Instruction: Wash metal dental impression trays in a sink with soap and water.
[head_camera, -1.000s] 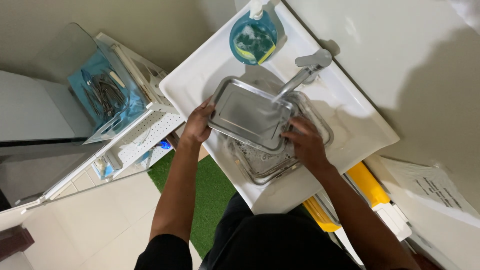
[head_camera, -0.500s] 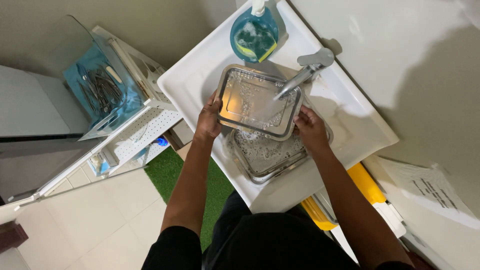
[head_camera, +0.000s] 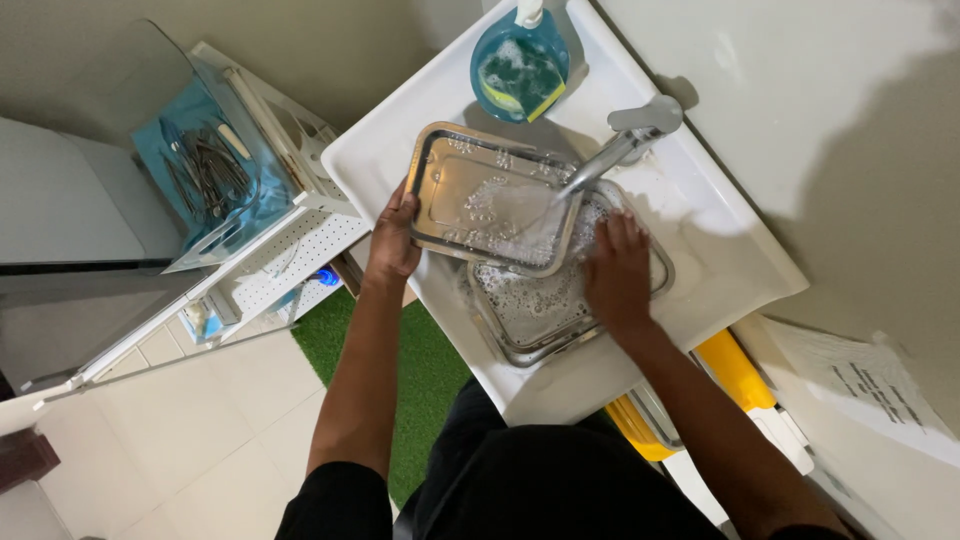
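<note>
**Steel tray held under the tap, a second tray soaking below**

Steel tray (head_camera: 490, 200), shallow and rectangular with rounded corners, sits tilted over the white sink (head_camera: 700, 230), its open face turned up toward the curved chrome faucet (head_camera: 620, 150). Water and soap bubbles streak across its bottom, which suggests the tilt is there to let the stream run over the surface and drain off the lower edge.

The left hand (head_camera: 392, 240) clamps the tray's left rim, fingers curled over the edge and closed on the metal, so the tray stays steady and raised off the basin. The right hand (head_camera: 617, 272) lies at the tray's lower right corner, fingers spread flat and pointing toward the faucet; whether it grips the upper tray's rim or only presses on what lies beneath is hard to tell from this angle.

Beneath it, a second steel tray (head_camera: 535, 310) rests in the basin, full of foam, probably serving as the wash bath. At the back corner of the sink a blue bowl (head_camera: 520, 65) holds a green and yellow sponge, within reach of either hand.

To the left, a white perforated shelf (head_camera: 270, 255) carries a blue cloth with metal instruments (head_camera: 205, 165) laid out on it, well apart from the water. A green mat (head_camera: 400, 370) lies on the floor below.
</note>
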